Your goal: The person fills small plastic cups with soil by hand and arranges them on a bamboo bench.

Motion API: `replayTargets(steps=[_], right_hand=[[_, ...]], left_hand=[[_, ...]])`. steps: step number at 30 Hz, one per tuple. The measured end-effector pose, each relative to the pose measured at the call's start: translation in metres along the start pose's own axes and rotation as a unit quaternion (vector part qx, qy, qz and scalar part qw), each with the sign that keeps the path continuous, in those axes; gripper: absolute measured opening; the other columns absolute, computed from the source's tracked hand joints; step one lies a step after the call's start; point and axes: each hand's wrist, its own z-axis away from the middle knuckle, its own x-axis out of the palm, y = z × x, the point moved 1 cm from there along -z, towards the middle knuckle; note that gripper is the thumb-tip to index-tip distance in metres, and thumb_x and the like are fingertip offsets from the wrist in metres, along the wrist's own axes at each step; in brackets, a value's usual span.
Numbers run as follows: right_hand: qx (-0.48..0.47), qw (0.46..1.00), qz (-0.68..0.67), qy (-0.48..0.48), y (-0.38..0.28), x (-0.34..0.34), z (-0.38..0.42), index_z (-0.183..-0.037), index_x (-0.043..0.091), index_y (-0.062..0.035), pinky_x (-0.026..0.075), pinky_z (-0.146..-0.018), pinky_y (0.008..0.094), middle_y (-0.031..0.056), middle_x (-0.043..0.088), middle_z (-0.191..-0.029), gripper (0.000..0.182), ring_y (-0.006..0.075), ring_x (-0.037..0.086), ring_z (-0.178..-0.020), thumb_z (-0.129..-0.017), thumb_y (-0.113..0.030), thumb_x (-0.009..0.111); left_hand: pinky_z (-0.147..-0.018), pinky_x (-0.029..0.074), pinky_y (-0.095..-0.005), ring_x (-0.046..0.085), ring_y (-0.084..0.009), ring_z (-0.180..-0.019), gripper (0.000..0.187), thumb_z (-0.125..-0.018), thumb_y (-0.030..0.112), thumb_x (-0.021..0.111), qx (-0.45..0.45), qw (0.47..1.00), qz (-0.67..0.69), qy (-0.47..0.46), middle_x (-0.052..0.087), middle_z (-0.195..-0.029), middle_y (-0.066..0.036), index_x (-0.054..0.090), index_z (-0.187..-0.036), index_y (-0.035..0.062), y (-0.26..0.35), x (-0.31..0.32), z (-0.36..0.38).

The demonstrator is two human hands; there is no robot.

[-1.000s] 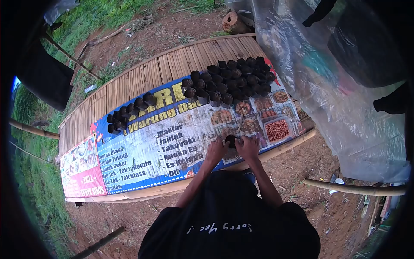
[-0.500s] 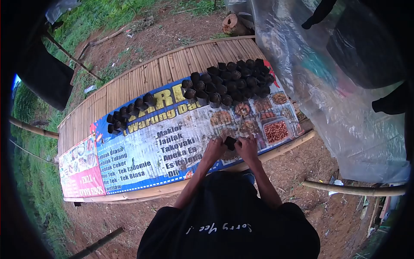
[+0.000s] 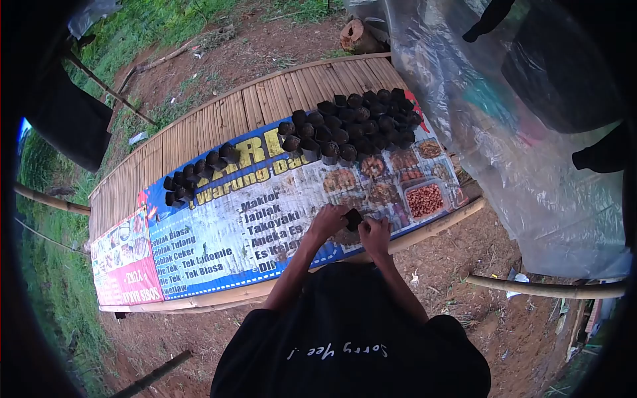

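Observation:
A small black plastic seedling bag (image 3: 353, 219) is between my two hands, over the lower edge of the printed banner. My left hand (image 3: 328, 221) has its fingers closed on the bag's left side. On its other side, my right hand (image 3: 375, 233) has its fingers bent in at the rim. The bag's contents are too small to make out. Just right of my hands lies a clear plastic tub of reddish-brown peanuts or seeds (image 3: 424, 200). Beyond them stands a dense group of dark seedling bags (image 3: 355, 126), some showing soil at the top.
A smaller row of black bags (image 3: 199, 174) stands at the left on the banner (image 3: 219, 232). The banner covers a bamboo-slat table (image 3: 265, 99). Clear plastic sheeting (image 3: 458, 119) hangs at the right, and a bamboo pole (image 3: 544, 287) juts in below it.
My right hand has shifted slightly down and left at the bag. The bag is turned a little, while my left hand stays nearly in place. The rows of bags and the tub have not moved.

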Motion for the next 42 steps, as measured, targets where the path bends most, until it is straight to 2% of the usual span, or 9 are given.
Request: replayTargets(steps=[3,6,9,11,17,20,28,29,42], right_hand=[[0.007,1.0,-0.006,0.014,0.0,0.002,0.007,-0.068,0.06,-0.0068,0.038,-0.077,0.0456,0.0115,0.065,-0.071,0.018,0.0339,0.052,-0.084,-0.078,-0.021,0.057],[0.01,0.999,0.008,0.03,0.005,0.009,0.015,-0.067,0.06,-0.0075,0.038,-0.077,0.0453,0.0099,0.065,-0.071,0.02,0.0331,0.052,-0.084,-0.078,-0.024,0.058],[0.029,0.999,0.01,0.018,0.004,-0.003,0.014,-0.067,0.06,-0.0078,0.038,-0.078,0.0455,0.0098,0.062,-0.069,0.022,0.0327,0.052,-0.084,-0.079,-0.026,0.061],[0.042,0.999,-0.003,0.011,-0.003,-0.016,0.004,-0.068,0.061,-0.0078,0.039,-0.08,0.046,0.0108,0.06,-0.067,0.022,0.0329,0.052,-0.084,-0.078,-0.027,0.063],[-0.055,0.996,0.055,-0.052,0.001,-0.014,-0.022,-0.065,0.057,-0.0088,0.037,-0.08,0.0464,0.0078,0.063,-0.07,0.026,0.032,0.052,-0.086,-0.08,-0.03,0.06],[-0.088,0.99,0.076,-0.083,0.005,-0.01,-0.028,-0.067,0.059,-0.0088,0.037,-0.081,0.0464,0.008,0.065,-0.073,0.024,0.0309,0.052,-0.089,-0.08,-0.03,0.059],[-0.131,0.989,0.043,-0.051,0.006,-0.008,-0.031,-0.069,0.06,-0.0082,0.037,-0.081,0.0445,0.0077,0.066,-0.075,0.018,0.0307,0.052,-0.091,-0.076,-0.025,0.059],[-0.131,0.989,0.043,-0.052,0.006,-0.009,-0.028,-0.069,0.06,-0.0082,0.037,-0.081,0.0445,0.0077,0.066,-0.075,0.018,0.0307,0.052,-0.091,-0.076,-0.025,0.059],[-0.041,0.999,0.017,0.0,0.005,0.002,-0.003,-0.08,0.067,-0.0069,0.038,-0.081,0.0458,0.0122,0.064,-0.075,0.017,0.0335,0.051,-0.087,-0.077,-0.022,0.059]], left_hand=[[-0.068,0.05,-0.0471,0.063,-0.0404,-0.074,0.018,-0.071,0.015,0.063,-0.025,0.999,0.004,-0.03,0.064,-0.075,-0.023,0.063,-0.08,0.0001,-0.005,0.001,-0.004],[-0.069,0.05,-0.0477,0.063,-0.0401,-0.075,0.016,-0.073,0.014,0.061,0.045,0.999,-0.003,-0.018,0.064,-0.077,-0.022,0.062,-0.081,0.0007,-0.02,0.012,-0.006],[-0.07,0.051,-0.0497,0.063,-0.0408,-0.075,0.019,-0.076,0.016,0.06,-0.002,0.999,-0.03,-0.02,0.064,-0.078,-0.023,0.065,-0.089,0.0032,-0.013,0.013,0.004],[-0.072,0.051,-0.0508,0.063,-0.0434,-0.077,0.026,-0.082,0.023,0.059,-0.077,0.996,-0.035,0.039,0.064,-0.08,-0.026,0.064,-0.096,0.0013,-0.019,0.024,0.011],[-0.072,0.052,-0.0526,0.064,-0.0451,-0.081,0.041,-0.085,0.035,0.06,-0.2,0.98,0.008,0.02,0.063,-0.082,-0.031,0.062,-0.098,-0.0027,0.016,0.023,0.026],[-0.069,0.05,-0.0545,0.062,-0.0486,-0.074,0.037,-0.082,0.028,0.061,-0.202,0.977,0.018,0.062,0.06,-0.075,-0.034,0.062,-0.085,-0.0084,0.015,0.03,0.027],[-0.068,0.05,-0.0531,0.062,-0.0464,-0.072,0.023,-0.075,0.017,0.06,-0.119,0.989,0.009,0.09,0.061,-0.075,-0.03,0.061,-0.081,-0.0052,-0.005,0.04,0.028],[-0.068,0.05,-0.0525,0.062,-0.0453,-0.072,0.022,-0.073,0.015,0.06,-0.081,0.993,-0.003,0.087,0.062,-0.076,-0.029,0.059,-0.083,-0.0048,-0.007,0.039,0.029],[-0.07,0.05,-0.0511,0.061,-0.0443,-0.074,0.019,-0.072,0.015,0.061,-0.064,0.997,0.012,0.032,0.062,-0.077,-0.026,0.061,-0.079,-0.0026,-0.006,0.014,0.01]])
